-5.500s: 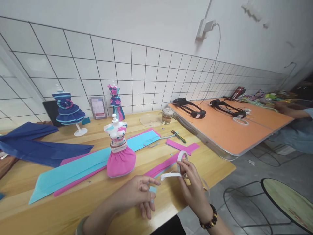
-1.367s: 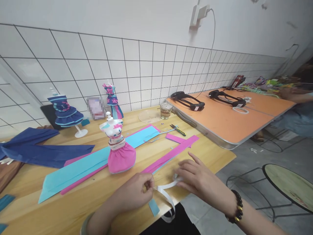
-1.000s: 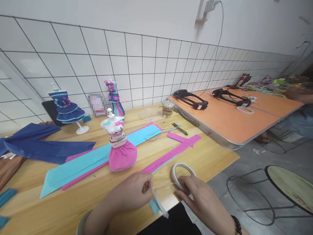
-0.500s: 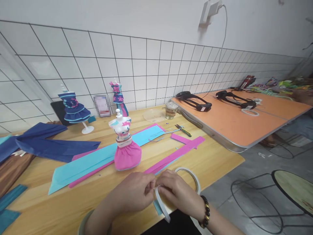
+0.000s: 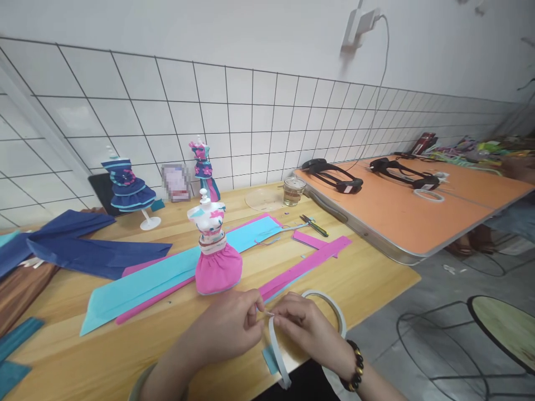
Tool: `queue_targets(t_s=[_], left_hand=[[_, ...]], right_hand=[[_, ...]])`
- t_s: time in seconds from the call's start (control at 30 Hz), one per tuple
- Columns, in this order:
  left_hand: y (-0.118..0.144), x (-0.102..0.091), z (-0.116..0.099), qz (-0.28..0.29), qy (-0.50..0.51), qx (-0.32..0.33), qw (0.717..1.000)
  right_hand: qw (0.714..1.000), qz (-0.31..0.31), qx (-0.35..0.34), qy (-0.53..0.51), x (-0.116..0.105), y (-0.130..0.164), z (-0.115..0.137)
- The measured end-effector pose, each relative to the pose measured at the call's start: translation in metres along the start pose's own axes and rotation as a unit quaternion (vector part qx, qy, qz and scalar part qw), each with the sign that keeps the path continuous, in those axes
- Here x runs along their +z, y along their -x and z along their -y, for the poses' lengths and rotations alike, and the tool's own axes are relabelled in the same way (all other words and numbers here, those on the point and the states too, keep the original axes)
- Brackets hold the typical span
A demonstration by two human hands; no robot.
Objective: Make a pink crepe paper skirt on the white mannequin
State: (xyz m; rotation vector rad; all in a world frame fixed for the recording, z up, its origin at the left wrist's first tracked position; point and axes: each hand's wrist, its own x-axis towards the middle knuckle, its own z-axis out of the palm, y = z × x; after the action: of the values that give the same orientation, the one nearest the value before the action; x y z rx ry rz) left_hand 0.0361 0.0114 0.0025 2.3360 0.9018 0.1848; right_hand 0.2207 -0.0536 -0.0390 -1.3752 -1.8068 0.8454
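Note:
At the table's front edge both hands are closed in pinches, fingertips a short gap apart. My left hand (image 5: 229, 323) and my right hand (image 5: 307, 323) grip the end of a narrow strip of white tape (image 5: 276, 351), a thin bit of it spanning the gap. The strip's loose length curves down past the table edge. Beside my right hand lies a roll of white tape (image 5: 340, 312), partly hidden. A teal scrap (image 5: 270, 360) is under the strip. Just beyond my left hand stands a small dress form (image 5: 218, 267) in a pink skirt, with white tape around its waist.
Behind are folded light-blue paper (image 5: 142, 281), pink strips (image 5: 305, 267), small snips (image 5: 315, 225) and a glass (image 5: 293, 192). Two more dressed forms, one in blue (image 5: 131, 189), stand near the wall. Headsets (image 5: 332, 175) lie on the orange table (image 5: 409, 214). A stool (image 5: 505, 328) is at right.
My fingertips have drawn slightly apart, and a thin bit of the tape now shows between them. My right hand has shifted a little to the right.

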Motion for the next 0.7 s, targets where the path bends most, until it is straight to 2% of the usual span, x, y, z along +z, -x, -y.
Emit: queue_targets(t_s=[0.33, 0.53, 0.7], left_hand=[[-0.0049, 0.0063, 0.0022, -0.013, 0.063, 0.011, 0.998], [-0.0044, 0.0053, 0.0043, -0.020, 0.052, 0.016, 0.998], [0.0002, -0.0002, 0.0008, -0.027, 0.044, -0.007, 0.999]], right_hand=[[0.999, -0.029, -0.010, -0.013, 0.0020, 0.0009, -0.0050], [0.998, -0.053, 0.035, -0.029, 0.0059, 0.0025, -0.0086], [0.998, -0.048, 0.021, -0.034, 0.0033, 0.0010, -0.0020]])
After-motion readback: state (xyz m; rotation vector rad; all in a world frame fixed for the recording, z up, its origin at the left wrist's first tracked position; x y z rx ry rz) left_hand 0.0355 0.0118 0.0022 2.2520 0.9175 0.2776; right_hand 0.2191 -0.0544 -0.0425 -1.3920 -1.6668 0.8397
